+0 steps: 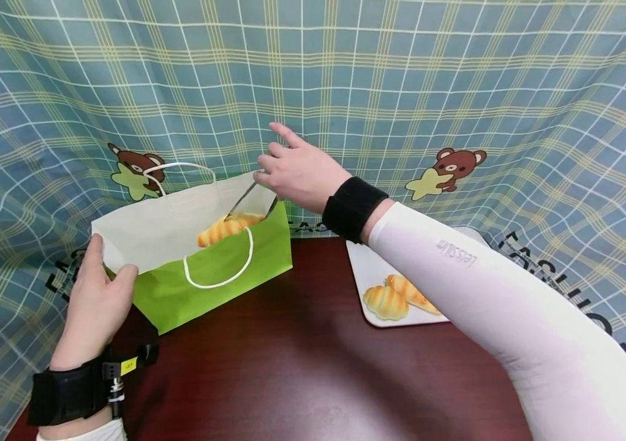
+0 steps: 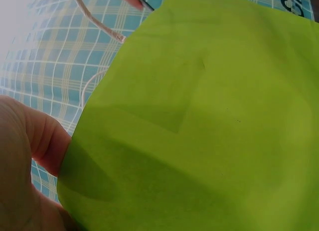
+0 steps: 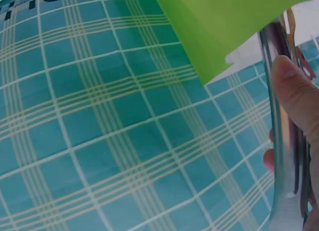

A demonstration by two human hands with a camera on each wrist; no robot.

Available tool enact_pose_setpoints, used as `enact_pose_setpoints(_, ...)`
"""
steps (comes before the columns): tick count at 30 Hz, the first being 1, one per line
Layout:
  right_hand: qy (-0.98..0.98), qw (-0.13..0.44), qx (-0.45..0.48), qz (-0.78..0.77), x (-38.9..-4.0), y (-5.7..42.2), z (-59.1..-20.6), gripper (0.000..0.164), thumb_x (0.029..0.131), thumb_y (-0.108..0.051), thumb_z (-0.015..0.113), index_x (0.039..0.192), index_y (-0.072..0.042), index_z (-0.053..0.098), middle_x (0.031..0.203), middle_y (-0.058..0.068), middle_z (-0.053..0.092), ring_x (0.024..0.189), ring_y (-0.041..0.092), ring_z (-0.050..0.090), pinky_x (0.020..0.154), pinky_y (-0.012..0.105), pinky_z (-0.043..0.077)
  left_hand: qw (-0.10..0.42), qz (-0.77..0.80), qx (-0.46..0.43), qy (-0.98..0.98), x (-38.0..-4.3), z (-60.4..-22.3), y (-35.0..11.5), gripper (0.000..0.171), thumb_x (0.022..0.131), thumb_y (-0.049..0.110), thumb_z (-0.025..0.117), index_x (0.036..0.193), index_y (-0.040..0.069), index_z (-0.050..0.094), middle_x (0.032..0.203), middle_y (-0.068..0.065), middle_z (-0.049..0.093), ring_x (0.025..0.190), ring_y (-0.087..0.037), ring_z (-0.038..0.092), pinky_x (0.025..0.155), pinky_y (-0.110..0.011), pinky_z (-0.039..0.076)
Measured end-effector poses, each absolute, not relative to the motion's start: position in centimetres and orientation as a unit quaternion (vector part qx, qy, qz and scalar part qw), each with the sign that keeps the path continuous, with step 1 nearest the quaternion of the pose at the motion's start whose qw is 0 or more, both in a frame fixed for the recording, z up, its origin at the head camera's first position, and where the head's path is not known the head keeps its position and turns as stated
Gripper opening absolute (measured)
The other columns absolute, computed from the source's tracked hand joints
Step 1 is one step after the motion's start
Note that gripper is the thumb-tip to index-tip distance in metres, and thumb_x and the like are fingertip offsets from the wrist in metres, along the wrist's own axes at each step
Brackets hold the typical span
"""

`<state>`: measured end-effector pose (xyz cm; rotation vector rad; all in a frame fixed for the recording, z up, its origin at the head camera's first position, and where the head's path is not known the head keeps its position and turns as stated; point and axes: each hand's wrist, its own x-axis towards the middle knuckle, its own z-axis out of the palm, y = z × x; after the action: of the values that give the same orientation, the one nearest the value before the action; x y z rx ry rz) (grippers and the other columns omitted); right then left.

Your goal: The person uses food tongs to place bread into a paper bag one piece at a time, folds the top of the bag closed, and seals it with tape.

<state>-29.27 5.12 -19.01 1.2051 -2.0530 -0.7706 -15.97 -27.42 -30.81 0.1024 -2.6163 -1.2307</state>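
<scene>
A green paper bag (image 1: 225, 275) with a white inside and white cord handles stands on the table at the left. My left hand (image 1: 95, 294) holds its left rim, thumb near the front corner; in the left wrist view the thumb (image 2: 47, 139) reaches past the rim and its tip is hidden. My right hand (image 1: 304, 171), above the bag's right end, grips metal tongs (image 1: 242, 199), also seen under the thumb in the right wrist view (image 3: 286, 136). The tongs' lower ends meet a golden ridged bread roll (image 1: 225, 229) in the bag's mouth, partly hidden by the front panel.
On the right, a white tray (image 1: 370, 269) bears more bread rolls (image 1: 387, 302), partly covered by my right sleeve. A dark red-brown table (image 1: 291, 367) lies below. Checked blue-green cloth (image 1: 335, 73) hangs behind and at both sides, close to the bag.
</scene>
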Motion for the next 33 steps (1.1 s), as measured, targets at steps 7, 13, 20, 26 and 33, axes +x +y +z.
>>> enact_pose_setpoints(7,-0.789,0.297,0.456,-0.286,-29.3,3.3,-20.1,0.033,0.089,0.005,0.048,0.101,-0.018,0.068,0.096,0.003,0.062,0.101,0.031,0.056,0.115,0.051,0.008,0.126,-0.42,0.033,-0.898,-16.2,-30.9,-27.7,0.073,0.096,0.021,0.033,0.15,0.022,-0.017,0.157,-0.005,-0.015,0.142,-0.031,-0.012,0.106,-0.067,0.005)
enact_pose_setpoints(13,-0.798,0.269,0.447,-0.3,-29.6,3.1,-20.7,0.032,0.091,0.004,0.05,0.102,-0.018,0.07,0.104,0.002,0.065,0.11,0.031,0.055,0.115,0.051,0.008,0.124,-0.423,0.039,-0.897,-16.4,-30.8,-27.7,0.073,0.096,0.023,0.034,0.15,0.022,-0.017,0.157,-0.004,-0.016,0.142,-0.031,-0.012,0.106,-0.066,0.004)
enact_pose_setpoints(20,-0.808,0.237,0.436,-0.318,-29.8,3.4,-21.2,0.03,0.092,0.002,0.052,0.107,-0.018,0.07,0.106,0.003,0.065,0.107,0.03,0.055,0.115,0.05,0.008,0.121,-0.424,0.042,-0.896,-16.8,-30.7,-27.7,0.074,0.096,0.025,0.034,0.15,0.023,-0.017,0.157,-0.004,-0.016,0.142,-0.03,-0.012,0.107,-0.066,0.005)
enact_pose_setpoints(26,-0.814,0.222,0.43,-0.321,-29.6,3.3,-21.1,0.029,0.092,0.001,0.053,0.106,-0.017,0.07,0.107,0.003,0.065,0.109,0.03,0.055,0.115,0.05,0.008,0.117,-0.421,0.045,-0.898,-16.8,-30.7,-27.8,0.074,0.096,0.025,0.034,0.149,0.023,-0.018,0.157,-0.005,-0.016,0.142,-0.032,-0.012,0.106,-0.066,0.005)
enact_pose_setpoints(33,-0.819,0.208,0.422,-0.33,-29.1,3.4,-20.9,0.029,0.092,0.0,0.052,0.102,-0.018,0.072,0.106,0.003,0.065,0.11,0.028,0.056,0.115,0.05,0.007,0.117,-0.417,0.046,-0.9,-16.8,-30.6,-27.7,0.074,0.096,0.025,0.034,0.149,0.022,-0.018,0.156,-0.005,-0.017,0.142,-0.031,-0.013,0.107,-0.065,0.005)
